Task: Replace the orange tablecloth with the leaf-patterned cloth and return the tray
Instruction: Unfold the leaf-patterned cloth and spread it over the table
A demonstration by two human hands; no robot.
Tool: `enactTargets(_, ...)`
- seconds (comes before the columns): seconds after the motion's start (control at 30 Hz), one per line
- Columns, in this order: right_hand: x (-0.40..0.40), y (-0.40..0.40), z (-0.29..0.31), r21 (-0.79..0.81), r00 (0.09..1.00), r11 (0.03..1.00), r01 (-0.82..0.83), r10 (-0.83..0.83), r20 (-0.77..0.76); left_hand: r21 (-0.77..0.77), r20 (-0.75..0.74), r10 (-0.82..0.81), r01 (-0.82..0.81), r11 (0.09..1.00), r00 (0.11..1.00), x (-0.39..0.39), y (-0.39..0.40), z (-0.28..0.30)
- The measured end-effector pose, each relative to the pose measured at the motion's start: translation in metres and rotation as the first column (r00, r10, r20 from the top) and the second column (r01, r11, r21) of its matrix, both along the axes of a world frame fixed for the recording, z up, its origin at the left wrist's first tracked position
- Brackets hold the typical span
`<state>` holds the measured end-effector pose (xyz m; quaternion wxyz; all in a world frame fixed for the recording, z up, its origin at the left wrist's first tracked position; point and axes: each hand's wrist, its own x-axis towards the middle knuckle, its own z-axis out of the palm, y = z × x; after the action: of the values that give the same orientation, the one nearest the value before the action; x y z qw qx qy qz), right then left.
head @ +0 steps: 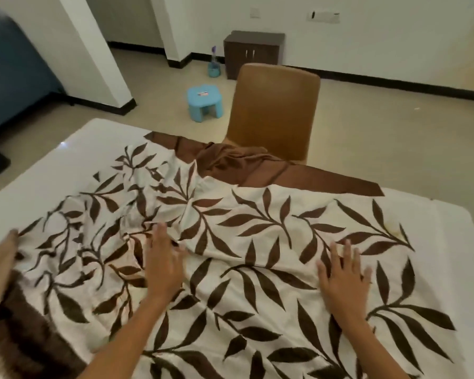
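Covering white table (74, 149), leaf-patterned cloth (257, 236); chair (274, 110) beyond.

Both forearms bare, no sleeves or jewellery.

Both bare forearms reach forward from the near edge of the tabletop (66, 162), roughly side by side and well apart. The left hand (163, 265) lies palm down toward the middle, its fingers (159, 233) straight and close together, pointing at the far edge. The right hand (342, 277) lies palm down nearer the right edge, its fingers spread wide and straight, the thumb out to the side. Neither hand grips anything; both rest flat.
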<state>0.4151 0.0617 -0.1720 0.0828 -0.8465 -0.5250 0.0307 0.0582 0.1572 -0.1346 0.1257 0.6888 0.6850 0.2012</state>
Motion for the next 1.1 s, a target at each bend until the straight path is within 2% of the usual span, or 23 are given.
enactTargets(0.03, -0.001, 0.000, -0.001, 0.008, 1.000, 1.000, -0.005, 0.004, 0.002, 0.030, 0.040, -0.053, 0.052, 0.998, 0.998, 0.029, -0.003, 0.004)
enactTargets(0.1, -0.002, 0.000, -0.002, 0.031, 1.000, 1.000, -0.004, 0.005, -0.018, 0.043, 0.016, -0.216, 0.215, 0.976, 0.976, 0.082, 0.000, 0.002)
enactTargets(0.2, -0.018, -0.009, 0.003, 0.119, 0.998, 0.991, -0.060, 0.062, -0.016, -0.046, -0.063, -0.415, 0.413, 0.910, 0.908, 0.151, 0.007, -0.009)
enactTargets(0.3, -0.041, -0.026, 0.011, 0.238, 0.986, 0.957, -0.164, 0.169, -0.002, -0.133, -0.113, -0.451, 0.436, 0.890, 0.885, 0.185, 0.011, -0.029)
enactTargets(0.37, -0.036, -0.023, 0.021, 0.339, 0.985, 0.930, -0.143, 0.167, -0.043, -0.118, -0.153, -0.421, 0.406, 0.906, 0.894, 0.187, 0.010, -0.038)
enactTargets(0.47, 0.000, 0.003, 0.022, 0.401, 0.996, 0.915, 0.044, -0.008, -0.090, -0.066, -0.162, -0.428, 0.423, 0.904, 0.889, 0.183, 0.007, -0.039)
enactTargets(0.57, 0.034, 0.032, 0.012, 0.303, 0.966, 0.919, 0.252, -0.218, -0.142, -0.055, -0.160, -0.441, 0.438, 0.897, 0.883, 0.181, 0.005, -0.042)
enactTargets(0.63, 0.040, 0.040, 0.007, 0.325, 0.975, 0.921, 0.215, -0.187, -0.118, -0.067, -0.147, -0.440, 0.434, 0.898, 0.886, 0.180, 0.005, -0.044)
enactTargets(0.7, 0.052, 0.035, 0.008, 0.379, 0.994, 0.920, 0.103, -0.109, -0.006, -0.082, -0.151, -0.447, 0.440, 0.894, 0.882, 0.181, 0.004, -0.045)
enactTargets(0.73, 0.064, 0.030, 0.012, 0.399, 0.992, 0.909, 0.118, -0.121, -0.020, -0.082, -0.144, -0.452, 0.445, 0.892, 0.880, 0.182, 0.003, -0.045)
enactTargets(0.77, 0.078, 0.025, 0.020, 0.429, 0.980, 0.882, 0.197, -0.179, -0.083, -0.079, -0.133, -0.460, 0.453, 0.888, 0.878, 0.184, 0.002, -0.045)
enactTargets(0.83, 0.103, 0.015, 0.035, 0.519, 0.917, 0.757, 0.398, -0.353, -0.188, -0.058, -0.096, -0.487, 0.484, 0.873, 0.868, 0.190, -0.001, -0.043)
enactTargets(0.87, 0.104, 0.012, 0.044, 0.556, 0.910, 0.725, 0.407, -0.378, -0.172, -0.046, -0.047, -0.514, 0.512, 0.858, 0.856, 0.196, -0.003, -0.040)
enactTargets(0.9, 0.097, 0.011, 0.054, 0.583, 0.950, 0.755, 0.301, -0.293, -0.112, -0.034, 0.042, -0.546, 0.547, 0.836, 0.837, 0.204, -0.006, -0.035)
enactTargets(0.93, 0.082, 0.008, 0.063, 0.572, 0.993, 0.812, 0.118, -0.088, -0.079, -0.012, 0.161, -0.568, 0.577, 0.817, 0.807, 0.215, -0.008, -0.027)
enactTargets(0.97, 0.064, 0.002, 0.068, 0.506, 0.980, 0.856, -0.101, 0.173, -0.096, 0.021, 0.292, -0.566, 0.587, 0.809, 0.771, 0.228, -0.011, -0.017)
enactTargets(1.0, 0.047, -0.006, 0.070, 0.390, 0.919, 0.865, -0.316, 0.381, -0.100, 0.053, 0.410, -0.534, 0.565, 0.823, 0.739, 0.240, -0.013, -0.008)
enactTargets(1.03, 0.035, -0.015, 0.069, 0.278, 0.854, 0.828, -0.487, 0.518, -0.047, 0.072, 0.496, -0.479, 0.515, 0.854, 0.724, 0.251, -0.014, 0.001)
enactTargets(1.07, 0.028, -0.026, 0.064, 0.197, 0.814, 0.798, -0.569, 0.581, -0.003, 0.072, 0.539, -0.421, 0.458, 0.886, 0.729, 0.260, -0.012, 0.006)
enactTargets(1.1, 0.026, -0.034, 0.057, 0.206, 0.814, 0.799, -0.564, 0.580, -0.020, 0.063, 0.535, -0.387, 0.422, 0.904, 0.751, 0.265, -0.010, 0.008)
